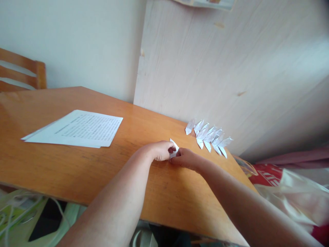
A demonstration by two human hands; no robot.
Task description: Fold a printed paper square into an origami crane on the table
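A wooden wall panel (195,61) takes up the upper right of the frame, and beneath it an orange-brown tabletop (159,199) stretches from the left edge to right of centre. A wooden chair (41,73) shows at the upper left, and a red and white bag (272,176) sits beside the tabletop at the lower right. A few printed sheets (87,132) lie flat in a loose stack at left of centre, well apart from the hands. Right of centre, near the panel, pointed folded pieces (210,135) lie close together, several overlapping. The left hand (161,150) and right hand (187,158) meet at the middle of the frame, just above the wood. Between them is a small paper (177,148), mostly covered, one corner poking out past the left hand. The fingers of both hands are bent and touch it; whether either hand pinches it from two sides or only presses it down, one cannot tell. The step in hand seems to be creasing or shaping this paper. The next move appears to call for steadying it with one hand while the other presses the edge evenly, keeping the corners lined up.
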